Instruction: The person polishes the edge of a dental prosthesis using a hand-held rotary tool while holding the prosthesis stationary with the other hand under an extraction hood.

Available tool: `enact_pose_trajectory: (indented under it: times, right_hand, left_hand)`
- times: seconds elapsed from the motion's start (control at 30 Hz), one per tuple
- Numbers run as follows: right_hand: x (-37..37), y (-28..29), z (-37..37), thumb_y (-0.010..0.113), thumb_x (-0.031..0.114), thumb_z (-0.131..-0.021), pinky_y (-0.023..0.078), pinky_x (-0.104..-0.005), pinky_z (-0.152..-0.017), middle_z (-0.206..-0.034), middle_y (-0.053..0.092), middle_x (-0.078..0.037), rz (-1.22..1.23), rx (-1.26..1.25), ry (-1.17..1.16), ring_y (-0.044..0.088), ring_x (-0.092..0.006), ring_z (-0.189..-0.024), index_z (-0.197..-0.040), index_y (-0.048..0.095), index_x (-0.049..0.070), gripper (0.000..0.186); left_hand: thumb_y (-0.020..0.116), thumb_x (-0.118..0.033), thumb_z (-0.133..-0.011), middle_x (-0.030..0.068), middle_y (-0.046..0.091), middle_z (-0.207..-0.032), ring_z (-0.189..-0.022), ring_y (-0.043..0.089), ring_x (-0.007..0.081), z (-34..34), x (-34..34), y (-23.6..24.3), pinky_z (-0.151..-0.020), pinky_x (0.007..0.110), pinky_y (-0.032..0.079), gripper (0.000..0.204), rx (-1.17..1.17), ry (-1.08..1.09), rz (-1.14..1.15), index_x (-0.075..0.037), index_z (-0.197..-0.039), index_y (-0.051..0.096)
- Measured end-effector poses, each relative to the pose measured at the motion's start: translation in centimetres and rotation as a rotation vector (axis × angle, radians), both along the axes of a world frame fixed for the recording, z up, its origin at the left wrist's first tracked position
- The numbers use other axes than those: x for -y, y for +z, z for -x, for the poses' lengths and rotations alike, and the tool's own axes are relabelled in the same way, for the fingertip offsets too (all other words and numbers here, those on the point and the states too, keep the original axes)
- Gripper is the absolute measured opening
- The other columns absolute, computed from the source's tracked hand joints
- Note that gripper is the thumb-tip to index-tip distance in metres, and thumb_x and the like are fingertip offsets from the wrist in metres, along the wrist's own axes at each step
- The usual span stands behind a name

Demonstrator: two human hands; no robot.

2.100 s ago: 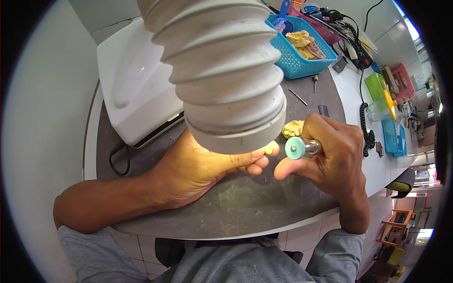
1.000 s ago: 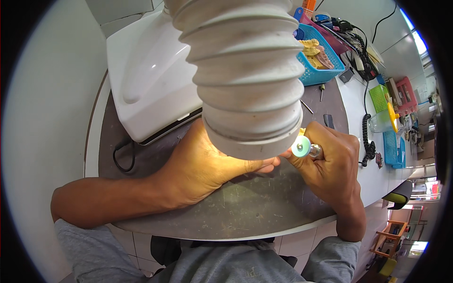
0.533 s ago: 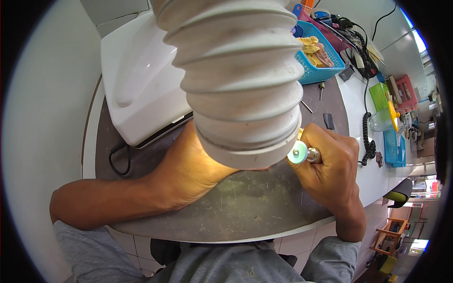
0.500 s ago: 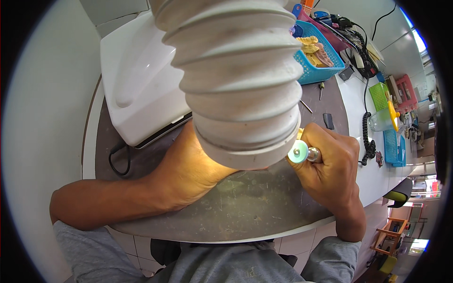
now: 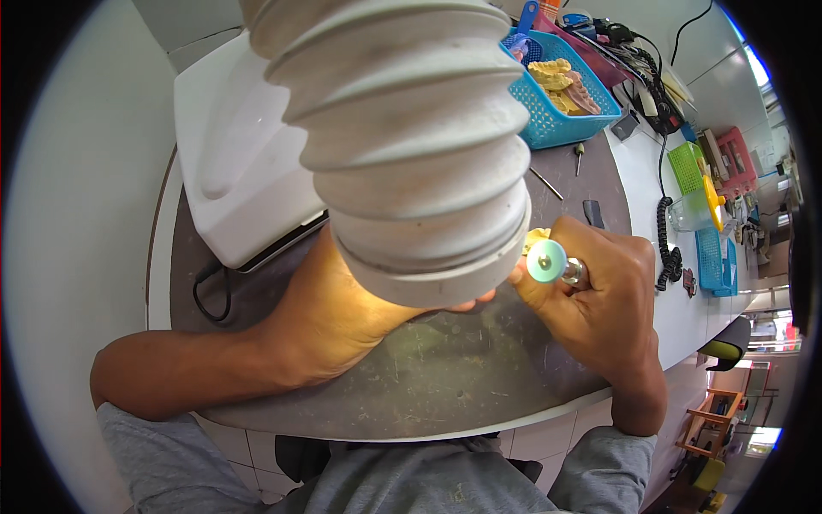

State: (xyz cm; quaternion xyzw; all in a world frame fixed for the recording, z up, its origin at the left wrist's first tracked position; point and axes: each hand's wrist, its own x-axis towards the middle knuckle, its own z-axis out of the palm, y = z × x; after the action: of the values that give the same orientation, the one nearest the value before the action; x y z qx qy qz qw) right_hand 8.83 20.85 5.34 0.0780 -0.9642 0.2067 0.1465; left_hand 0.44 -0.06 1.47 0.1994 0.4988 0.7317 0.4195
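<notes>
My right hand (image 5: 599, 300) is closed round a rotary handpiece (image 5: 575, 273) with a metal nose. On its end sits a round mint-green disc (image 5: 545, 260), facing up. Just behind the disc, a piece of yellow dental cast (image 5: 537, 237) shows in part. My left hand (image 5: 342, 313) reaches in under a wide white ribbed hose (image 5: 419, 171), which hides most of its fingers. A few curled fingertips peek out below the hose's rim, and what they hold is hidden. Light falls on the back of this hand.
A white machine housing (image 5: 248, 154) with a black cable stands at left. Beyond my right hand lie a dark flat piece (image 5: 592, 213), a thin metal tool (image 5: 546, 184) and a small green-handled tool (image 5: 580, 159). A blue basket (image 5: 565, 128) holds yellow and pink dental casts.
The hose has shifted slightly left in view, uncovering more of the yellow cast and the blue basket. The disc sits slightly higher, and more left fingertips show.
</notes>
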Motion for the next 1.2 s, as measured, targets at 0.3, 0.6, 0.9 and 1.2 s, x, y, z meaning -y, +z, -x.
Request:
enact_pose_trajectory:
  times: [0.3,0.6,0.9,1.2]
  right_hand:
    - [-0.4,-1.4,0.3,0.075,0.068,-0.063,0.037,-0.0328,-0.038,-0.049,0.047,-0.002,-0.205,-0.093,0.074,0.048,-0.0182,-0.038,-0.062,0.049,0.008,0.066]
    - [-0.3,-0.4,0.0,0.075,0.062,-0.066,0.048,-0.035,-0.053,-0.066,0.064,-0.007,-0.271,0.104,0.017,0.063,-0.0267,-0.056,-0.084,0.068,0.004,0.06]
    - [-0.3,-0.3,-0.1,0.075,0.064,-0.064,0.046,-0.0357,-0.051,-0.062,0.061,-0.007,-0.299,0.082,0.026,0.062,-0.0263,-0.054,-0.078,0.065,0.005,0.061]
    - [-0.3,-0.5,0.0,0.075,0.067,-0.061,0.046,-0.0357,-0.049,-0.061,0.059,-0.007,-0.322,0.037,0.013,0.062,-0.0261,-0.053,-0.076,0.064,0.006,0.064]
  left_hand:
    - [0.066,-0.01,-0.094,0.0086,0.064,-0.107,-0.093,0.06,0.0102,0.2,0.2,-1.8,-0.084,0.023,0.051,0.022,-0.043,0.042,0.15,0.002,-0.112,0.063]
    - [0.068,-0.013,-0.093,0.0085,0.065,-0.105,-0.094,0.06,0.011,0.0,0.2,-1.6,-0.085,0.024,0.05,0.026,-0.065,0.032,0.16,0.003,-0.114,0.065]
    - [0.068,-0.012,-0.093,0.0098,0.066,-0.107,-0.094,0.061,0.011,0.1,0.1,-0.6,-0.086,0.025,0.05,0.027,-0.021,0.005,0.029,0.003,-0.115,0.065]
    - [0.068,-0.013,-0.093,0.0092,0.067,-0.105,-0.092,0.062,0.0106,0.3,0.2,0.0,-0.084,0.025,0.051,0.029,0.03,-0.047,0.078,0.003,-0.117,0.064]
